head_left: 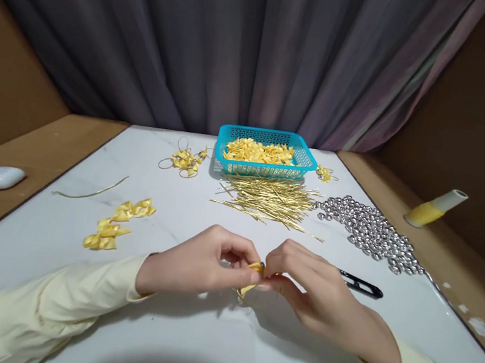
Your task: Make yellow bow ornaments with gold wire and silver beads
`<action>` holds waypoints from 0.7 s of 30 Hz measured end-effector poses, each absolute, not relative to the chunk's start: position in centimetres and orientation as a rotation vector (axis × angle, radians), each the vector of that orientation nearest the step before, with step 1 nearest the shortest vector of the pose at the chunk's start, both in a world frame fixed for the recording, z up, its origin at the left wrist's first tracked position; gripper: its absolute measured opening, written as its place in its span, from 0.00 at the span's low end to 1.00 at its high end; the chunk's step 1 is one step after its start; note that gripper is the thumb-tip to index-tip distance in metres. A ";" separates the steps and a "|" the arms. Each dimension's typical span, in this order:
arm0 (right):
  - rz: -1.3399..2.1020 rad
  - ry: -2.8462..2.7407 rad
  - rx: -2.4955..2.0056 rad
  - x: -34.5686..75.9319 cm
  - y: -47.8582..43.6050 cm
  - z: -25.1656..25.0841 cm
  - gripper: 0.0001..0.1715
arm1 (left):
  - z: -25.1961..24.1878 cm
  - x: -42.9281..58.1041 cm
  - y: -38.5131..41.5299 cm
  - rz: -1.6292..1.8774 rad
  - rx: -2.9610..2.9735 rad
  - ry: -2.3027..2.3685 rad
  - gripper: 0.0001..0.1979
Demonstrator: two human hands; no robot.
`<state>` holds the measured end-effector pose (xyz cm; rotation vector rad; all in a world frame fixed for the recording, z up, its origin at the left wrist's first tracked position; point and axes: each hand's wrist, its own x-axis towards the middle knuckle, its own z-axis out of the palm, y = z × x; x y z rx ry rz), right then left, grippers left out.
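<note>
My left hand [205, 265] pinches a yellow ribbon bow [247, 289] between thumb and fingers, just above the white tabletop. From the other side, the fingertips of my right hand [318, 287] close on the same bow. A dark shiny bead [262, 265] shows at the bow's top, between the two hands. Below the fingers a thin gold strand pokes out. The fingers hide most of the bow, so how bead and strand are joined to it cannot be made out. Several loose yellow bows [109, 227] lie left of my left hand.
Beyond my hands lie gold cords [267, 201] and a blue basket [264, 170] of yellow bows. Silver beads [373, 234] spread at right, near a black-handled tool [362, 284]. Looped bow pieces [186, 161] and a single cord [91, 195] are at left.
</note>
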<state>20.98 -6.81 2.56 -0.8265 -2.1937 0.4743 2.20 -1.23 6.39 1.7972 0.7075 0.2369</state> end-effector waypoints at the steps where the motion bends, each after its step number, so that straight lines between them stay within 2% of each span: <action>1: 0.516 -2.206 -0.826 21.0 -6.8 2.7 0.09 | 6.4 2.3 -1.3 0.235 1.807 0.711 0.05; 7: 0.605 -2.178 -0.830 21.2 -6.5 3.0 0.10 | 6.0 2.4 -1.3 0.231 1.767 0.706 0.05; 21: 0.607 -2.087 -0.840 20.9 -6.5 2.5 0.05 | 6.1 2.2 -1.3 0.213 1.669 0.711 0.08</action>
